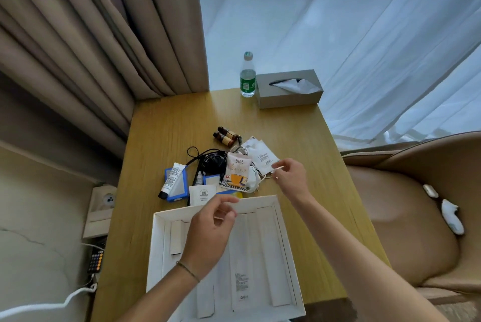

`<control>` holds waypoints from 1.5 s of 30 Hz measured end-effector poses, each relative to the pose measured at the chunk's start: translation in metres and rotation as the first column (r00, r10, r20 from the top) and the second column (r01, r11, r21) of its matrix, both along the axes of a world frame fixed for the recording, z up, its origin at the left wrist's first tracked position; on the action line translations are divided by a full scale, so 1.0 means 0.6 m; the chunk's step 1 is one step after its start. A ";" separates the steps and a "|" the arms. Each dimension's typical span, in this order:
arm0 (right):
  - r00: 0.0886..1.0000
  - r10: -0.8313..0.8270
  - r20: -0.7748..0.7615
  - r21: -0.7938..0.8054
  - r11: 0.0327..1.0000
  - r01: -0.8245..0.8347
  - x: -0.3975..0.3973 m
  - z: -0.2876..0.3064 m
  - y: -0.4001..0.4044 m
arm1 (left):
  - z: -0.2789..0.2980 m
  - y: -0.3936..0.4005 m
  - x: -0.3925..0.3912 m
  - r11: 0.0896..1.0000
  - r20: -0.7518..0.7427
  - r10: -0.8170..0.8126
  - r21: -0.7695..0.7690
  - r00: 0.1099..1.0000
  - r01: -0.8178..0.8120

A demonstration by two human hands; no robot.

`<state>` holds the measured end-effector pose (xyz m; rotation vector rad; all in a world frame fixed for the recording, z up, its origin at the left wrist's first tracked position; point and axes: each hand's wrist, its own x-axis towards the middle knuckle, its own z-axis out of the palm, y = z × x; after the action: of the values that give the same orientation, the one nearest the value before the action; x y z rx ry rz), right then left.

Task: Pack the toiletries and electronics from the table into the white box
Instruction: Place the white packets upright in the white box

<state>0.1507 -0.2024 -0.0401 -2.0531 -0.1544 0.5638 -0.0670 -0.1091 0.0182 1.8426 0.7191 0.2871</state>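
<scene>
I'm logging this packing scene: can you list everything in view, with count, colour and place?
Table: 1, wooden, centre
White box: 1, open, near edge
Water bottle: 1, clear, green label, far edge
Tissue box: 1, grey, beside bottle
Brown bottles: 2, mid-table
Black cables: tangle, mid-table
Tube: 1, white, on blue case
Coffee sachet: 1, centre pile
White packets: several, right of pile
Curtains: beige, left
Chair: tan, right
Left hand: over box
Right hand: by packets
</scene>
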 end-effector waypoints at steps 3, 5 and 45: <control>0.994 0.092 0.062 -0.185 0.980 -0.079 0.031 -0.041 0.009 | 0.011 0.007 0.029 0.999 -0.021 0.013 0.029 1.000 -0.013; 0.974 0.188 0.129 -0.340 0.931 -0.135 0.048 -0.065 0.010 | 0.014 0.010 0.047 0.999 -0.027 0.011 0.054 1.000 -0.009; 0.829 0.189 -0.526 0.340 0.941 0.001 0.084 0.017 -0.110 | -0.193 0.090 0.463 0.593 -0.808 -0.101 0.419 0.580 0.687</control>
<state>0.2011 -0.2682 -0.0298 -1.4936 -0.0024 1.0988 0.2106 -0.0553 -0.0975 2.8843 0.6595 -0.6716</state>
